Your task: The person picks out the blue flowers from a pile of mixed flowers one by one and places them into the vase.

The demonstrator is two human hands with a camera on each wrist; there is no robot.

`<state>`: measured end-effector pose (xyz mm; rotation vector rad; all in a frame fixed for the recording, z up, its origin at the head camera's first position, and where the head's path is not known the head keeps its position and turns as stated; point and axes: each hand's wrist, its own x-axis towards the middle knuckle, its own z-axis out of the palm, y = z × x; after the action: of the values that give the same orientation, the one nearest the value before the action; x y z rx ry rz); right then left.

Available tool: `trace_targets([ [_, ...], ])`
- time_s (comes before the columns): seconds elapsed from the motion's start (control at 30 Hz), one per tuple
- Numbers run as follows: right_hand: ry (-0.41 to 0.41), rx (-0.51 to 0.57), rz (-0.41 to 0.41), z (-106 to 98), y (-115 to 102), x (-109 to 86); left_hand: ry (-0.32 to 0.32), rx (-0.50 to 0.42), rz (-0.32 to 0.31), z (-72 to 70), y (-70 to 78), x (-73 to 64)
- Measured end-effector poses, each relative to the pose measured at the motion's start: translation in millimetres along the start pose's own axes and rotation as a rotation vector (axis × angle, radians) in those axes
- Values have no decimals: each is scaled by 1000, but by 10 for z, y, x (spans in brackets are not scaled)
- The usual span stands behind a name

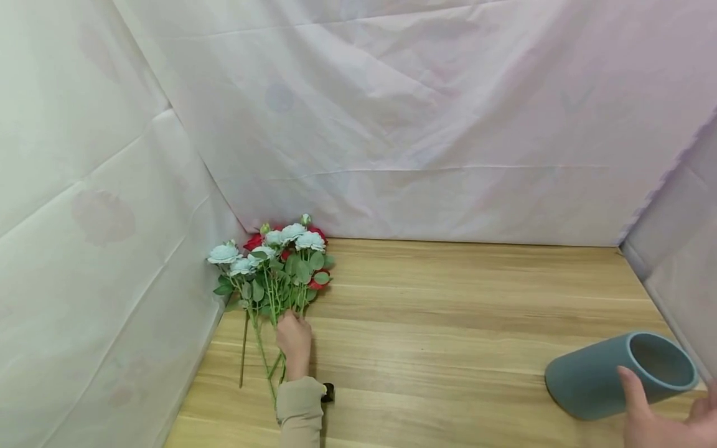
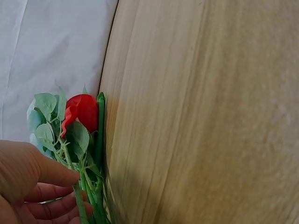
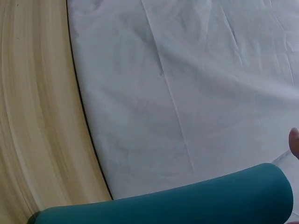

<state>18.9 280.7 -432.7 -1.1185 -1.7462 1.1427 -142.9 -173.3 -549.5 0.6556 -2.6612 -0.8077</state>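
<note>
A bunch of artificial flowers, with pale blue blooms (image 1: 310, 241) and red blooms (image 1: 319, 280), lies at the table's far left corner. My left hand (image 1: 294, 339) is at the stems below the leaves; the left wrist view shows its thumb and fingers pinching a green stem (image 2: 80, 203) near a red rose (image 2: 86, 112). On the right side stands a blue-grey vase (image 1: 588, 379), its round mouth uncovered. Beside that mouth is my right hand (image 1: 666, 426), thumb raised and fingers spread. Only a fingertip of it shows clearly in the right wrist view, beyond the vase (image 3: 187, 203).
A thin brown stick (image 1: 243, 351) lies left of the stems. White cloth walls (image 1: 392, 112) enclose the wooden table (image 1: 448, 323) at the back and both sides. A small black object (image 1: 328, 392) sits by the left cuff.
</note>
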Motion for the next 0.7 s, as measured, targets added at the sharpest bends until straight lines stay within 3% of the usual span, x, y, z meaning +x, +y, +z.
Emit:
trace_targets([
  [0.07,-24,18,-12,22,71,25,-5,8,-3,-9,2,4],
  [0.33,-172,-136,57,48,246,114,-21,38,7,-14,-4,7],
  [0.7,-152,-245,95,95,389,146,43,-42,52,-2,-43,0],
])
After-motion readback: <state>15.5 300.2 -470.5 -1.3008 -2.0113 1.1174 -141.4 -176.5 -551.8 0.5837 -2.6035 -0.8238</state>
